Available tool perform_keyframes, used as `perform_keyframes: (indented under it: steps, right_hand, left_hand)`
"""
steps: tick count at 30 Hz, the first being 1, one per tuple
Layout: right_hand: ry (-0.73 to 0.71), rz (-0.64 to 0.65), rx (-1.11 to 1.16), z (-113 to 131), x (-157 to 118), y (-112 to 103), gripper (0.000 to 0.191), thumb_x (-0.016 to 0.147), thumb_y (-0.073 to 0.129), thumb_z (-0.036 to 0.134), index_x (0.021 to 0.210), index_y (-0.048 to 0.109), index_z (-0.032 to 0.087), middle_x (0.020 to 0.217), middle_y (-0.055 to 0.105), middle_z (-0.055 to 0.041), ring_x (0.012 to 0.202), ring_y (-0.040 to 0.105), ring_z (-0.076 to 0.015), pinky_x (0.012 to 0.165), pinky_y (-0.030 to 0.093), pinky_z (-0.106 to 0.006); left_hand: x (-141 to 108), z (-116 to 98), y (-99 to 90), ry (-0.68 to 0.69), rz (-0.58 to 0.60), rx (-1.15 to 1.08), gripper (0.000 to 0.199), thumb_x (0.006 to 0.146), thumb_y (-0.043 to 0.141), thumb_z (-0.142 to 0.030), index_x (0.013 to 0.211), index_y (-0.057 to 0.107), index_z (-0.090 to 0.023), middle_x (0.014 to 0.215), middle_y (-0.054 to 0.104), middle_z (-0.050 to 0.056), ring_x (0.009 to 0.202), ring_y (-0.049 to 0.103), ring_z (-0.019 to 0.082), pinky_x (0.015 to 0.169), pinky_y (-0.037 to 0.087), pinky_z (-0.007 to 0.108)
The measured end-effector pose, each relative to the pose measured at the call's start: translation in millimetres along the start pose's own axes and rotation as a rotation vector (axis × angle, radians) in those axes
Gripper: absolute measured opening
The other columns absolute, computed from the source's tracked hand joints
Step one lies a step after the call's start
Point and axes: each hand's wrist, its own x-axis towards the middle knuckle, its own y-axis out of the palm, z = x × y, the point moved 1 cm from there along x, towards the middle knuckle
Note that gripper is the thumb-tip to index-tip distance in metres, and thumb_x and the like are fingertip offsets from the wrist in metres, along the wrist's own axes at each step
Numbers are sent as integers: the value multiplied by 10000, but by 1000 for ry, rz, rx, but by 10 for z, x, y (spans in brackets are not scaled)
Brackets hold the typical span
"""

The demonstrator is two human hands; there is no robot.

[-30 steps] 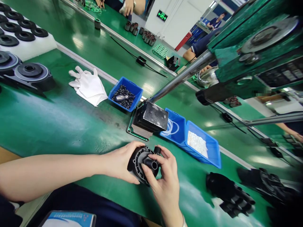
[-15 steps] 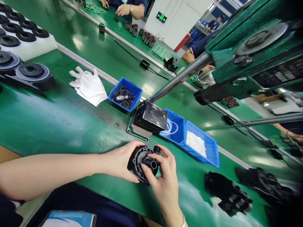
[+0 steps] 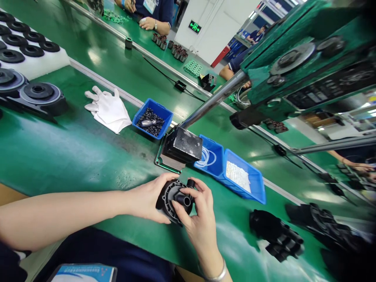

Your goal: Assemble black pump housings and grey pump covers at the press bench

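Observation:
A round black plastic pump housing (image 3: 172, 197) with two short pipe stubs is held between both hands, close to the front of the green bench. My left hand (image 3: 149, 197) wraps its left side, thumb above and fingers below. From the right, my right hand (image 3: 199, 215) grips it, with the thumb and a finger on either side of the middle stub and other fingers round the upper stub. Just beyond the housing stands a black metal block (image 3: 185, 144) on the press base. The housing's underside is hidden.
A green press (image 3: 296, 58) rises at the right. Blue bins hold small black parts (image 3: 150, 122), clear tubing (image 3: 208, 157) and white pieces (image 3: 237, 176). White gloves (image 3: 108, 109) lie left; black housings (image 3: 276, 233) lie right. Black rings (image 3: 31, 51) sit on white foam. A co-worker's hand (image 3: 148, 23) is across the bench.
The view has shifted slightly, so the press and bins appear a little further left. Both hands keep their grip on the pump housing, which has hardly moved.

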Motion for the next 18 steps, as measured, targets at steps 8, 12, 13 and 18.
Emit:
perform_keyframes:
  steps: [8,12,13,18]
  right_hand:
    - [64,123,168,-55,75,-135,710,855,680,474,1425,313,263,1404,436,-148,1316,469,-293,1084,449,-540]
    - [-57,-91,187,1,509,-787,671,886,631,501,1439,336,262,1413,462,-149,1323,483,-288,1108,431,-551]
    - [-100,-213,154,44,662,-1016,619,878,646,490,1396,398,260,1375,489,-142,1305,496,-286,1097,444,-544]
    - [-320,-617,180,410,1630,-2076,592,907,610,478,1373,383,191,1331,486,-166,1178,601,-231,1027,510,-439]
  left_hand:
    - [-3,18,8,112,49,231,812,598,853,-248,1312,469,-287,1361,490,94,1318,459,294,1124,416,453]
    - [14,-334,-174,171,26,337,825,593,842,-254,1329,476,-318,1364,509,69,1329,462,290,1119,424,450]
    - [45,-482,-258,198,20,357,814,604,835,-258,1330,475,-331,1367,518,53,1325,469,277,1121,424,435]
    - [459,-1065,-740,250,-119,422,743,640,823,-332,1310,503,-301,1331,584,26,1213,571,237,1110,428,384]
